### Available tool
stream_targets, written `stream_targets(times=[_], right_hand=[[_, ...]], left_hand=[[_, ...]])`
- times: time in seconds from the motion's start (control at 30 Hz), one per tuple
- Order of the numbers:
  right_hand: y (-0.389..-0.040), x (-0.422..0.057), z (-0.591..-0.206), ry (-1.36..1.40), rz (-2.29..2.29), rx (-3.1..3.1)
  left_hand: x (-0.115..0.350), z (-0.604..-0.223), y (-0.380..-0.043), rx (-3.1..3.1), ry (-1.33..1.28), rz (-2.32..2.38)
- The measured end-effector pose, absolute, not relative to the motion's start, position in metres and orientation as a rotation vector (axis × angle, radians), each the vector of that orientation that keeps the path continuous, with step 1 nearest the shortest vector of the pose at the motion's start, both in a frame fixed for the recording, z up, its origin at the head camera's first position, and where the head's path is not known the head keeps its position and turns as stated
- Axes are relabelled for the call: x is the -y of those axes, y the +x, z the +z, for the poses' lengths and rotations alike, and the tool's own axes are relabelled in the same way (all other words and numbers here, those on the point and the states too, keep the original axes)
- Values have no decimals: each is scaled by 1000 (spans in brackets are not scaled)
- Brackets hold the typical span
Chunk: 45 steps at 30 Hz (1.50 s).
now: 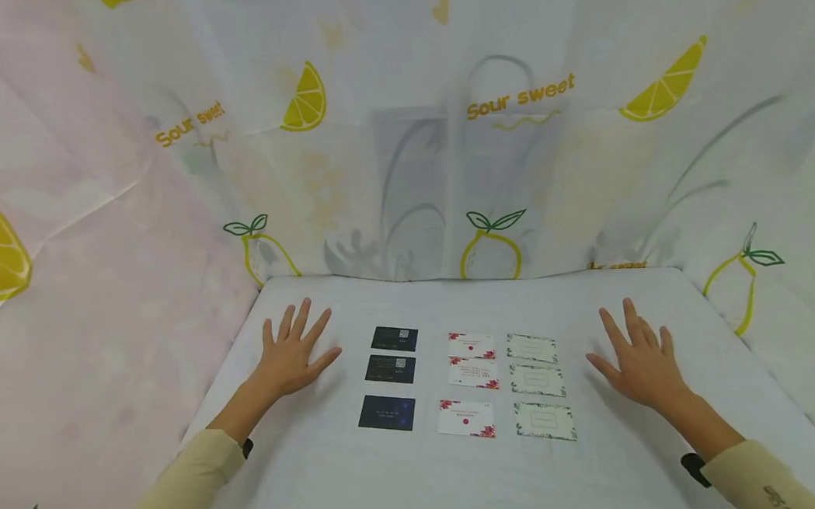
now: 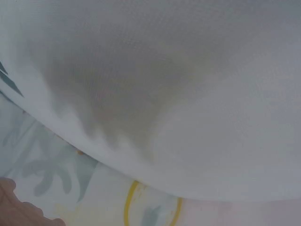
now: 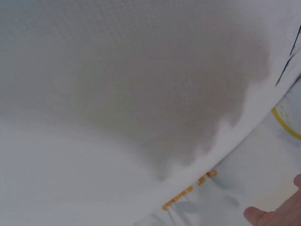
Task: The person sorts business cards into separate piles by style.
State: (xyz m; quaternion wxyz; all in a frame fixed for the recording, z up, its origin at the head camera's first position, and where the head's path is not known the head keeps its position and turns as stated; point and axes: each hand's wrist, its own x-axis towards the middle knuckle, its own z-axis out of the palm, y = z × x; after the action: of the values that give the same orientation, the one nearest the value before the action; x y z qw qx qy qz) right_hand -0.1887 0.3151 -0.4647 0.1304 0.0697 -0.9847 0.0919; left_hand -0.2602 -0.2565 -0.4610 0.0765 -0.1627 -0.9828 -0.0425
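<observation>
Three columns of cards lie on the white table between my hands. On the left are dark cards, among them a plain-fronted navy card [image 1: 387,413] nearest me. The middle column has white cards with red floral corners [image 1: 466,418]; its two far ones touch or overlap. White cards with leafy green borders [image 1: 544,420] form the right column. My left hand [image 1: 289,358] hovers left of the dark cards, fingers spread, holding nothing. My right hand [image 1: 641,365] is spread to the right of the leafy cards, also bare. In each wrist view a hand's shadow falls on the white cloth.
A white cloth covers the table [image 1: 491,483]. Lemon-printed curtains [image 1: 402,169] hang behind it and along both sides, meeting the table's far edge. Dark bands circle both wrists below the beige sleeves [image 1: 190,482].
</observation>
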Motion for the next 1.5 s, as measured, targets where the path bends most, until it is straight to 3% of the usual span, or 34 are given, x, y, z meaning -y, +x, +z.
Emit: stream_targets(times=[0.7,1.1,1.5], right_hand=[[-222,-254,-469,277,500,2897],[-255,-219,-465,335,670,2869],[-285,-165,-455,378,815,2935]], left_hand=[[256,-462,-265,3004,-560,-377],[242,-436,-311,3055,-711,-638],[225,-443,-330,3149,-716,-671]])
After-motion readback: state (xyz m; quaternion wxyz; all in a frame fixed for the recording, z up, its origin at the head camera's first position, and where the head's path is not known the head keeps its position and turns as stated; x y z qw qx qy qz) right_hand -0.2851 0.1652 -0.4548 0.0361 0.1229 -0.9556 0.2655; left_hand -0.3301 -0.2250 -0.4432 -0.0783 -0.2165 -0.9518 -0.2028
